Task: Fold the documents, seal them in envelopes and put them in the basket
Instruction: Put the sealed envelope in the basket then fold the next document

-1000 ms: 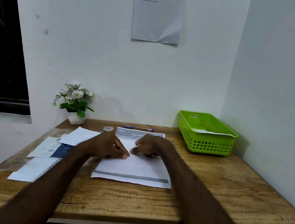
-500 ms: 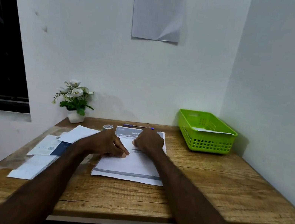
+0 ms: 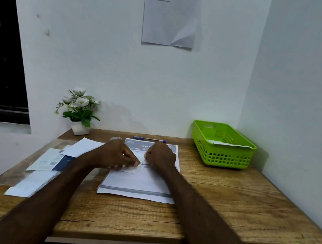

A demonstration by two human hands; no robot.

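At the centre of the head view, a white printed document [image 3: 137, 184] lies flat on the wooden table [image 3: 217, 197], its grey-banded near edge toward the bottom of the frame. Both bare forearms reach up from the lower corners and meet over its upper half. The left hand [image 3: 117, 156] is curled, knuckles up, with its fingertips [image 3: 136, 163] pinching a small raised fold of white paper just left of the sheet's middle. The right hand [image 3: 160, 156] sits just to the right of it, closed into a loose fist and pressing on the document; whether it holds any paper I cannot tell.

Left of the document, toward the lower left of the frame, several envelopes [image 3: 45, 168] lie overlapping on the table, one with a dark blue panel. Above the document's far edge lies a blue pen [image 3: 148, 139], and just left of that a small round object too blurred to identify. A potted plant [image 3: 78, 111] with white flowers stands against the wall at middle left.

At middle right, the green basket [image 3: 223, 153] sits in the table's corner, with a white paper resting inside it. A printed sheet [image 3: 171, 10] hangs on the wall at the top centre.
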